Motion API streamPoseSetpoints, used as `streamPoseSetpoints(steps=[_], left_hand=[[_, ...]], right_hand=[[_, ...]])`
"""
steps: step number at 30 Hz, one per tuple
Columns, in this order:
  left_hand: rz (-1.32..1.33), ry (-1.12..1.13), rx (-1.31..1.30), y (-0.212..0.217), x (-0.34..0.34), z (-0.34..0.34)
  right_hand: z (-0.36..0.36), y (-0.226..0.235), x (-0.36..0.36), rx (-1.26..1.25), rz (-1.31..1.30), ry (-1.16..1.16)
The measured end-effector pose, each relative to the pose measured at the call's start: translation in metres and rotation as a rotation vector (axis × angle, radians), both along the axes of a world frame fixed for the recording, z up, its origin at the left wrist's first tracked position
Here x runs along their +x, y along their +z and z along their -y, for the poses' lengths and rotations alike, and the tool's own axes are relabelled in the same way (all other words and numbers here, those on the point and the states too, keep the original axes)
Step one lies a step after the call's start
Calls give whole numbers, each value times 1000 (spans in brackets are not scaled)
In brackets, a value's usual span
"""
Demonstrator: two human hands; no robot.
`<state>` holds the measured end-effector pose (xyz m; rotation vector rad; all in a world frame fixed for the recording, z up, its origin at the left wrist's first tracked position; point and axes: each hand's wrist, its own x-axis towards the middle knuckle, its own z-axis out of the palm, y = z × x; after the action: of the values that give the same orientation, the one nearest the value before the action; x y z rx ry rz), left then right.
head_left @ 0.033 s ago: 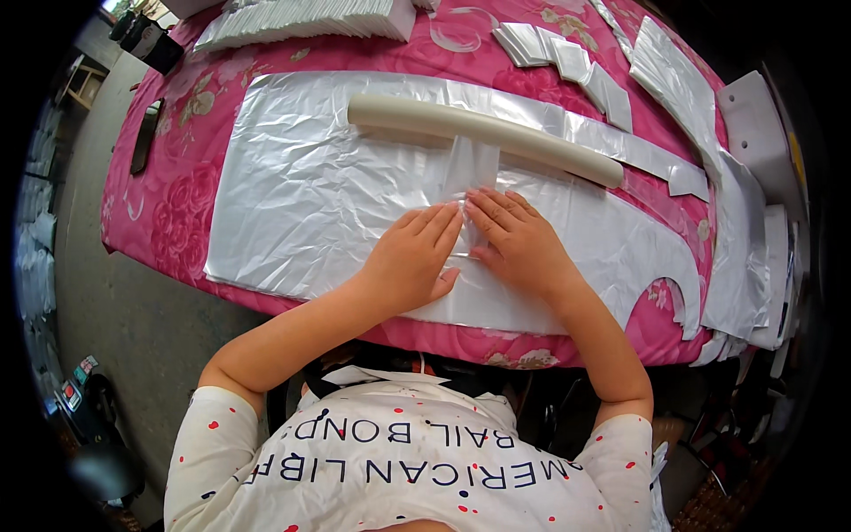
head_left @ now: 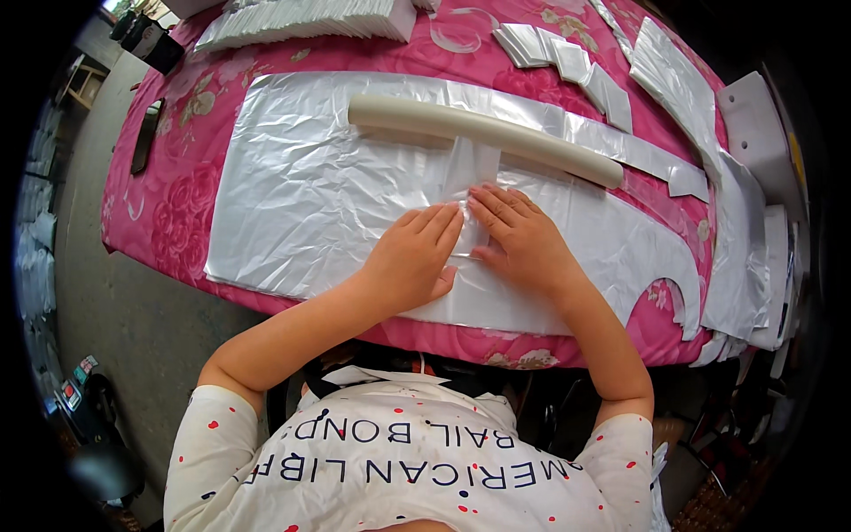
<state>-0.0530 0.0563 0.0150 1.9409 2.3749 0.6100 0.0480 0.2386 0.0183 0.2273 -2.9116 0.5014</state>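
My left hand (head_left: 410,253) lies on a broad stack of clear plastic bags or sheets (head_left: 292,177), fingers stretched out and flat, thumb apart. Just beside it, my right hand (head_left: 525,239) also rests with its fingers extended. Their fingertips nearly meet over a narrow translucent plastic piece (head_left: 474,162), whose near end is partly hidden by the hands. Beyond the fingertips, a long beige tube (head_left: 487,133) lies slantwise across the stack and over the far end of that narrow piece. The stack has a curved cut-out at its right end.
A pink floral cloth (head_left: 182,208) covers the table. Packed white plastic bags (head_left: 306,22) lie at the far left, with small folded packs (head_left: 572,62) at the far right. A dark phone-like object (head_left: 147,136) rests near the left edge. Loose plastic film (head_left: 737,239) hangs at the right.
My right hand has shifted very slightly away from me; the left hand and the tube stay in place.
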Motion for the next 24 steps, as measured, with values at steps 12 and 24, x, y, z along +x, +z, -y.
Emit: streamPoseSetpoints(steps=[12,24], left_hand=[[-48,-148,144,-5,-4,5],[139,-140,209,-9,7,27]], right_hand=[[-3,-1,0,-147,-112,39],[25,3,39,-293,-32,-72]])
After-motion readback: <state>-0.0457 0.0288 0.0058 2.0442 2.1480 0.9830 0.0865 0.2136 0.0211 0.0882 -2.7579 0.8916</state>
